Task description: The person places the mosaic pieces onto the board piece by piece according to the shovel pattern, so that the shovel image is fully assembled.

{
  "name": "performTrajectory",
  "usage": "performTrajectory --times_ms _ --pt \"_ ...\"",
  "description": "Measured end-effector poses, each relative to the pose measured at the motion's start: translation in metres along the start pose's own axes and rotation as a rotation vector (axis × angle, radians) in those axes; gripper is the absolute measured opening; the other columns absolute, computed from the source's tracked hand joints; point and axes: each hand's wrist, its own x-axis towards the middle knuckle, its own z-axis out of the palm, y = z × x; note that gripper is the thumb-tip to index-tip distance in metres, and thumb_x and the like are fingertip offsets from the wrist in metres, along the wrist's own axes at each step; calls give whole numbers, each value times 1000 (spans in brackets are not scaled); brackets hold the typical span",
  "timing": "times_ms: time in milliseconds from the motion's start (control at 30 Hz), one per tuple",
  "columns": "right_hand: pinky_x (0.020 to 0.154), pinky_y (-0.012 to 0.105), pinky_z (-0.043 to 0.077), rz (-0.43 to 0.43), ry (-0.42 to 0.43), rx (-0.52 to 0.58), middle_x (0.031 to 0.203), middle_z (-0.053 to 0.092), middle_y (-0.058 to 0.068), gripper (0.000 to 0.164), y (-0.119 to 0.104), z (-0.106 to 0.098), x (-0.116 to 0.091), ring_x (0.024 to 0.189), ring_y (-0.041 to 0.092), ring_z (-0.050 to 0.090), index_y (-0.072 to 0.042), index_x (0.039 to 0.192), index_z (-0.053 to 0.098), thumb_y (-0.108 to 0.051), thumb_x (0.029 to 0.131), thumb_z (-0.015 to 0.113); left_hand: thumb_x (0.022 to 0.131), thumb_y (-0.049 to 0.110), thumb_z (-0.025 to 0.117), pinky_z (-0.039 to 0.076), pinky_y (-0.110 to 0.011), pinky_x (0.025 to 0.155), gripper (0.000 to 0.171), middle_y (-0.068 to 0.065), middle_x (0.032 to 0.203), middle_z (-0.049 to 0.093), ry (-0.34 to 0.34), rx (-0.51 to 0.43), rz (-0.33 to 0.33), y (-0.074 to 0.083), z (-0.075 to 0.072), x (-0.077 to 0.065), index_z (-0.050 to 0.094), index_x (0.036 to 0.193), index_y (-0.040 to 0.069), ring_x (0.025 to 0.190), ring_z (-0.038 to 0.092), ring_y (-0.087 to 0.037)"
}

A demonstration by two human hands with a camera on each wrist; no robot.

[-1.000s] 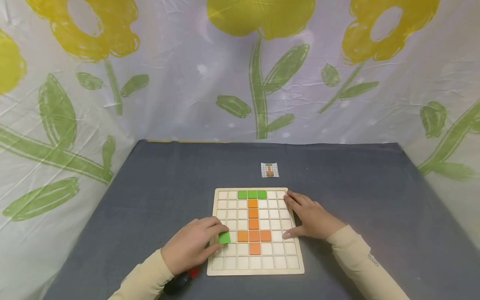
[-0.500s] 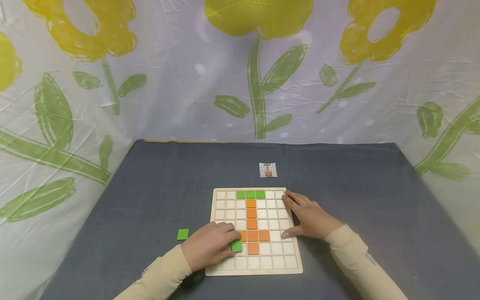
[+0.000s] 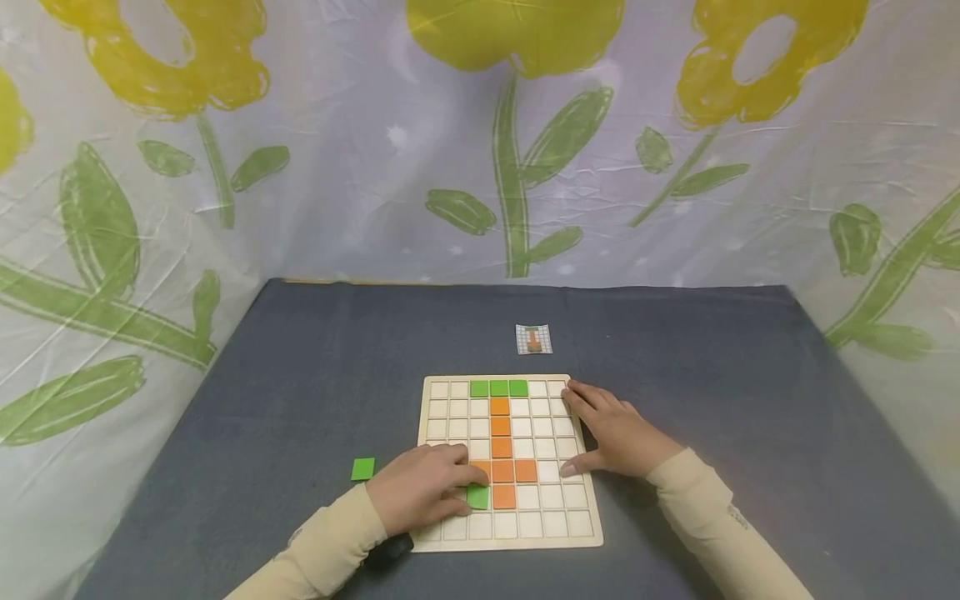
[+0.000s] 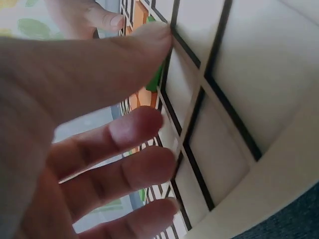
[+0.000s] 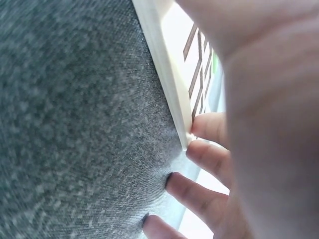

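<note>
A pale wooden grid board (image 3: 566, 525) lies on the dark table, with green tiles (image 3: 498, 388) along its far row and orange tiles (image 3: 501, 427) forming a cross below them. My left hand (image 3: 423, 487) reaches over the board's left side, thumb and index finger at the edges of a green tile (image 3: 477, 497) beside the lowest orange tile (image 3: 504, 497). In the left wrist view, the thumb and index finger flank that green tile (image 4: 155, 77); the other fingers stand apart. Relaxed, my right hand (image 3: 618, 432) rests on the board's right edge, thumb on its face, two fingertips touching its rim (image 5: 187, 134).
One loose green tile (image 3: 363, 469) lies on the table left of the board. Behind the board is a small printed card (image 3: 533, 340) with a grid picture. A dark object (image 3: 393, 550) shows partly beneath the left wrist. A flower-printed curtain (image 3: 375, 167) encloses the table's back and sides.
My left hand has carried the green tile rightward across the board to the cell beside the lowest orange tile. The loose green tile has come into sight. My right hand stays put.
</note>
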Motion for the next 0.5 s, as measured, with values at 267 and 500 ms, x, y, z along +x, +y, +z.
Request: performTrajectory --times_ms 267,500 --pt "100 60 35 1 2 -5 155 27 17 107 -1 -1 0 139 37 30 -2 149 31 -64 71 71 77 35 77 35 -14 58 28 7 79 54 44 -43 -7 -3 1 -2 70 101 22 63 38 0" --pt "100 59 35 14 -6 -9 155 27 17 107 -2 -2 0 140 37 29 -3 149 30 -64 71 72 81 28 76 36 -13 59 18 8 81 58 71 -78 18 -4 4 -3 71 97 20 63 39 1"
